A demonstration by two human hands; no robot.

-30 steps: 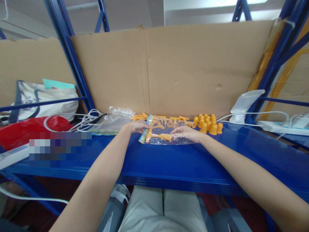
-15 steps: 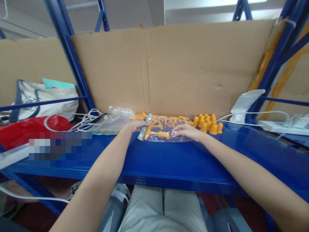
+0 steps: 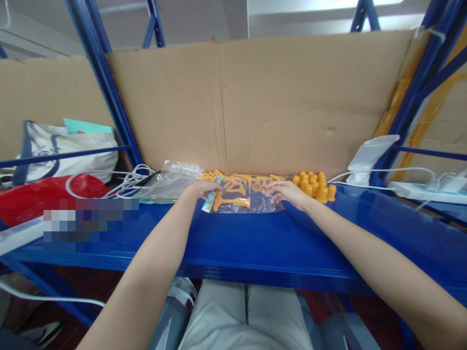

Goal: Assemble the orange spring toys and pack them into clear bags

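The clear bag [image 3: 241, 202] of orange parts lies flat on the blue shelf [image 3: 255, 243], just in front of the cardboard sheet [image 3: 277, 107]. The left hand [image 3: 202, 187] pinches its striped left edge with curled fingers. The right hand [image 3: 287, 191] is closed on its right corner.

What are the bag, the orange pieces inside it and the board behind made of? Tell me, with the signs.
Bag: thin clear plastic film, glossy; it crinkles and glints. Orange pieces: seemingly moulded plastic, smooth, uniform colour. Board: brown corrugated cardboard, matte, creased with fold lines.
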